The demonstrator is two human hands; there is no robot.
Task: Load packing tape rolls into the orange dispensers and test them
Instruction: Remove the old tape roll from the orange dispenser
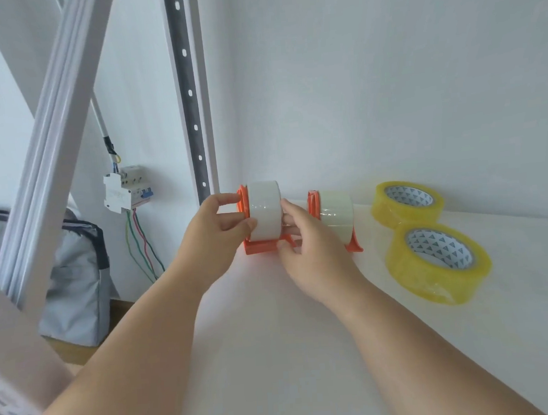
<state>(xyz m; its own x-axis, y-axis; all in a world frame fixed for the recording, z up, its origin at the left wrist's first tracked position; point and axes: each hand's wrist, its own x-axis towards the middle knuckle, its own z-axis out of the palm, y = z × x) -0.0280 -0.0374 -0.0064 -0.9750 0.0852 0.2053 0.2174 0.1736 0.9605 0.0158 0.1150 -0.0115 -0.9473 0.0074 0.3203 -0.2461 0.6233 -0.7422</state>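
Note:
An orange dispenser (262, 247) stands near the wall on the white table, loaded with a pale clear tape roll (264, 208). My left hand (217, 230) grips the dispenser and roll from the left side, fingers curled round them. My right hand (304, 241) holds the roll and the dispenser base from the right. A second orange dispenser (314, 204) with its own pale roll (336, 214) stands just to the right, partly hidden behind my right hand.
Two loose yellow tape rolls lie flat at the right, one near the wall (407, 203) and one closer (438, 262). A white table (308, 350) carries everything. Left of it are a shelf post (190, 93), a breaker with wires (125, 191) and a grey bag (76, 279).

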